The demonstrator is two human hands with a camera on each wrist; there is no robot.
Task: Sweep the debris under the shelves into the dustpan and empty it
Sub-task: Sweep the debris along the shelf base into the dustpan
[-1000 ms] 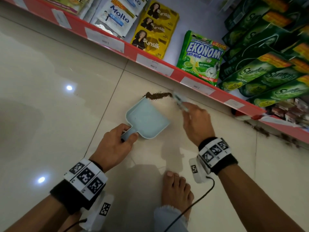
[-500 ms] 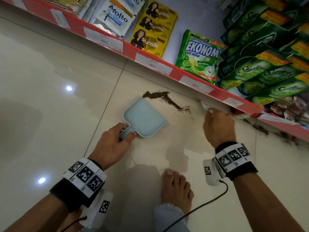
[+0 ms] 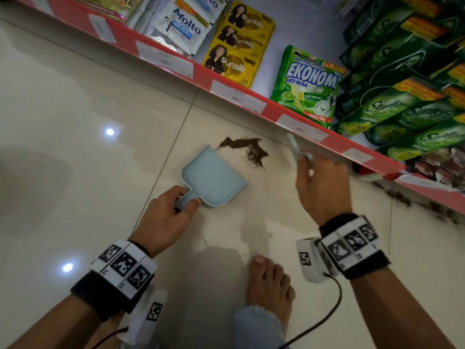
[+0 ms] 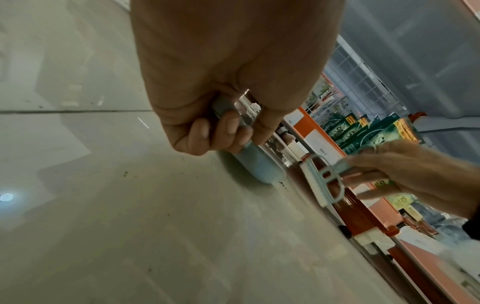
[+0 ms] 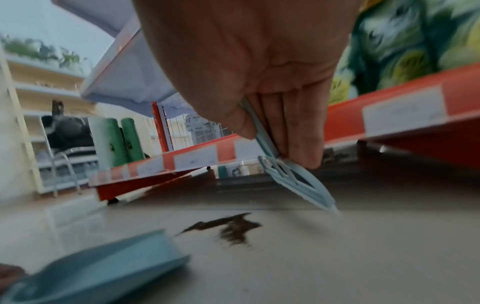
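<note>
A light blue dustpan lies flat on the tiled floor, its mouth facing a patch of dark brown debris. My left hand grips the dustpan's short handle. To the right of the debris my right hand holds a small light blue brush by its handle. The brush hangs just above the floor near the shelf edge, right of the debris. In the right wrist view the dustpan is at the lower left.
A red-edged bottom shelf with price labels runs diagonally across the back, stocked with sachets and green detergent pouches. More dark debris lies under the shelf at the right. My bare foot stands behind the hands.
My right hand swept the brush out to the right along the shelf, then came back left. The debris now lies gathered in a wider patch by the dustpan's mouth. The left hand has barely moved.
</note>
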